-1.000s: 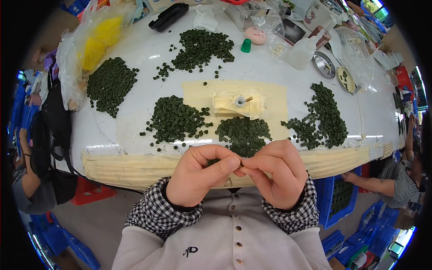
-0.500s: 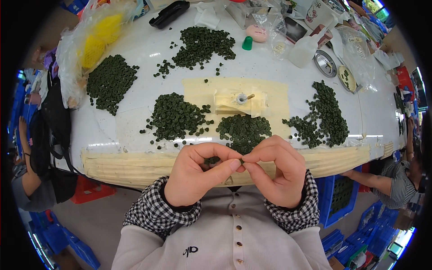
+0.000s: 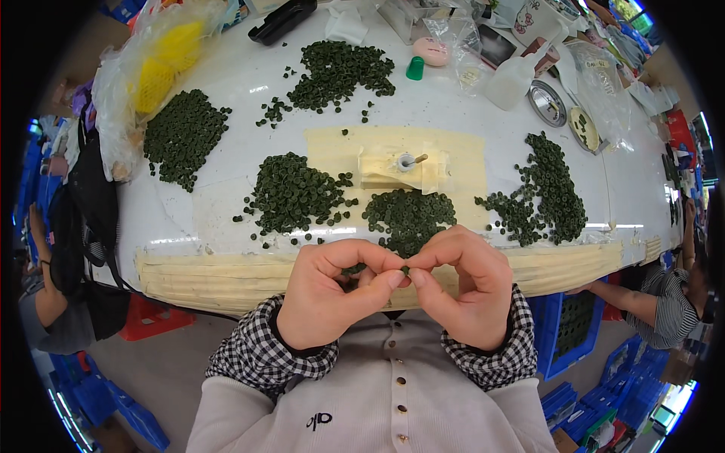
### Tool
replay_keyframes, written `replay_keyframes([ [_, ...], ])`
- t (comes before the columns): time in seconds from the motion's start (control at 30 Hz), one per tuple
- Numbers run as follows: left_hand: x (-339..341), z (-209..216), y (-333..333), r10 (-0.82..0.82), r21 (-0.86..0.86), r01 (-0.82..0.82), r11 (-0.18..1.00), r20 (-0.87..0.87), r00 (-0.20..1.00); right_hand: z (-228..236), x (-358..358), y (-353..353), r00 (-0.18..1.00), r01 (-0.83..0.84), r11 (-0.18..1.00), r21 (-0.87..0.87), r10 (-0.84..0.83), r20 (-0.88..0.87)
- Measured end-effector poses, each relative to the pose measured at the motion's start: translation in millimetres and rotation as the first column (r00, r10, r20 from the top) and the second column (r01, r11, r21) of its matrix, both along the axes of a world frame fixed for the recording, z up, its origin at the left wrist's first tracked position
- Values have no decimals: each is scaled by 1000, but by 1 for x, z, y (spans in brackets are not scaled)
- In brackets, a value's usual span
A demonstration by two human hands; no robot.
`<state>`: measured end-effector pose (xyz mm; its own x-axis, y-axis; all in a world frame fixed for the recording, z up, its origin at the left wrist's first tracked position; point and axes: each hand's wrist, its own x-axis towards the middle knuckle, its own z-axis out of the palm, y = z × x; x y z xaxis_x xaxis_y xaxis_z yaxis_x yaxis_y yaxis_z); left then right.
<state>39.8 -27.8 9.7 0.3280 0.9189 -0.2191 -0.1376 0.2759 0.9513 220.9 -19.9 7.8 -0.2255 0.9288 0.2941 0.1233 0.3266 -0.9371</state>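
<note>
Between the fingertips of both hands, just above the table's padded front edge, is a small dark green round part (image 3: pixel 405 271). My left hand (image 3: pixel 332 291) pinches it from the left, and my right hand (image 3: pixel 468 287) pinches it from the other side. Fingertips cover most of it. More green pieces show under the curled fingers of my left hand. Right beyond my hands lies a pile of small green ring-like parts (image 3: pixel 410 219). Another pile (image 3: pixel 296 195) sits to its left, and a further one (image 3: pixel 550 192) lies to the right.
Behind the near pile stands a taped block (image 3: pixel 377 170) with a metal socket and thin rod. Two more green piles (image 3: pixel 340 72) (image 3: pixel 185 140) lie farther back. Plastic bags, a white bottle (image 3: pixel 513 84) and a round tin (image 3: pixel 547 103) crowd the back. Another person's arm (image 3: pixel 623 296) reaches in at right.
The small green part shows slightly more between my fingertips, which have shifted a little around it. Both hands stay in nearly the same place.
</note>
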Motion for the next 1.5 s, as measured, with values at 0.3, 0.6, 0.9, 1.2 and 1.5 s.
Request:
replay_keyframes([
  [0.3, -1, 0, -1, -11, -23, 11, 1000, -4, 1000, -2, 0, -1, 1000, 1, 999, -32, -2, -27],
  [0.6, -5, -1, -1, 35, -230, 12, 973, 199, 979, 2, 2, 1, 999, -41, 999, -33, 40, -7],
  [0.9, -30, -3, 6, 474, -535, -93, 840, 637, 608, 3, 16, 6, 958, 155, 984, 85, -171, 232],
  [1.2, -21, 0, 5, 496, -550, -104, 829, 636, 591, -11, -1, 14, 790, 25, 918, 395, -260, 555],
  [1.5, -14, -1, -1, 264, -420, -17, 907, 539, 800, -12, -3, 15, 744, -5, 892, 451, -299, 598],
])
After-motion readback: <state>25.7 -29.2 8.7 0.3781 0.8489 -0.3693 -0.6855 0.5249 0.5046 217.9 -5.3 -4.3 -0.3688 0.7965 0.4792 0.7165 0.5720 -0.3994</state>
